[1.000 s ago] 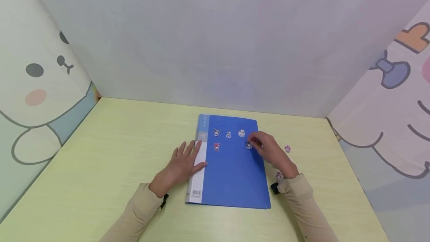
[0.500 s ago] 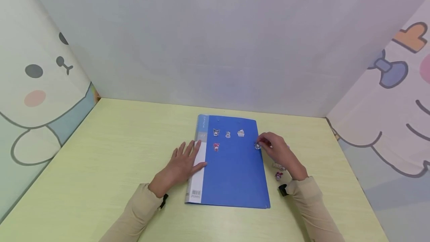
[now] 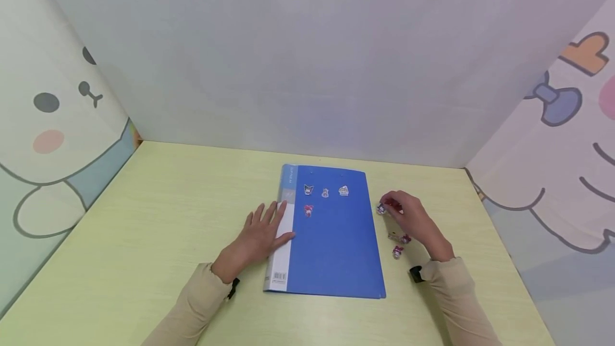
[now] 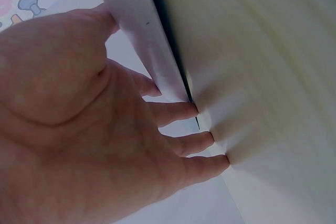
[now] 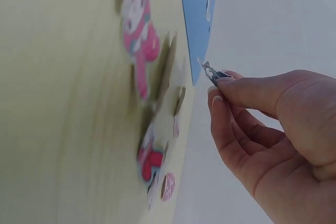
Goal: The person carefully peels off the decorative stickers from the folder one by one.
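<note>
You pinch a small character sticker between the thumb and fingers of your right hand, just past the right edge of a blue folder, while your left hand rests straight-fingered on its white spine. Four stickers dot the folder; loose cutouts lie on the yellow table.

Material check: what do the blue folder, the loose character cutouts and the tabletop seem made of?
Blue folder: probably plastic, smooth and semi-matte, given its even colour and crisp edges.
Loose character cutouts: likely printed card or film; their edges look thin, gloss unclear.
Tabletop: perhaps wood or laminate, low-sheen, from faint streaky grain.
</note>
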Action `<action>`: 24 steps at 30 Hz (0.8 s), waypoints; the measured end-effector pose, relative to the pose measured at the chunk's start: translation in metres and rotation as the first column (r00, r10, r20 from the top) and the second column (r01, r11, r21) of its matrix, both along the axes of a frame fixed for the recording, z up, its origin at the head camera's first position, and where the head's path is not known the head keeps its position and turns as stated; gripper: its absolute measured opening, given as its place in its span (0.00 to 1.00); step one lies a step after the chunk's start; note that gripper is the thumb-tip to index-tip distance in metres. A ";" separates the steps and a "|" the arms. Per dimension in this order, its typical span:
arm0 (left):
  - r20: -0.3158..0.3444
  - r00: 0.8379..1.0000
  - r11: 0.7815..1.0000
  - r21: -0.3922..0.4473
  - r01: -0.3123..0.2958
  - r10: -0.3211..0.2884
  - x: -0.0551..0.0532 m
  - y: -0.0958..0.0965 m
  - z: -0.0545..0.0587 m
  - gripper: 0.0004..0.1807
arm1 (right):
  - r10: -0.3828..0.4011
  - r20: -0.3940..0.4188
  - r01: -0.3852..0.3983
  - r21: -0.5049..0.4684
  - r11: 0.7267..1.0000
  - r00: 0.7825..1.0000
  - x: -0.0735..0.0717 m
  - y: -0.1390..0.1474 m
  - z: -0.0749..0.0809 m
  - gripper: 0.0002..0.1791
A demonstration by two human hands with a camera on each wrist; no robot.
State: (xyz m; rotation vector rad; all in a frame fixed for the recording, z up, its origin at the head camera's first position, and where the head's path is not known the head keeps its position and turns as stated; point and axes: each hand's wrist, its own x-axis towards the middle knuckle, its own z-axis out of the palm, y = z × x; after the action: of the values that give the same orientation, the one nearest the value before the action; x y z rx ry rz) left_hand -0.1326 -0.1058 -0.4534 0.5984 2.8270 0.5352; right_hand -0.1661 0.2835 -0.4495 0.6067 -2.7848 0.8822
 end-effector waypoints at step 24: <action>0.016 1.000 1.000 0.007 0.000 0.000 0.003 0.000 0.008 0.42 | -0.097 -0.035 0.099 0.060 0.993 0.995 0.018 0.049 -0.003 0.09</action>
State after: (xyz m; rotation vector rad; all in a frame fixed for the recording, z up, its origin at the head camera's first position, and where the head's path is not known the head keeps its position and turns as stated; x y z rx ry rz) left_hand -0.1294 -0.1054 -0.4456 0.5923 2.8118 0.5476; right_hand -0.1478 0.3323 -0.4525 0.4835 -2.7948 0.7624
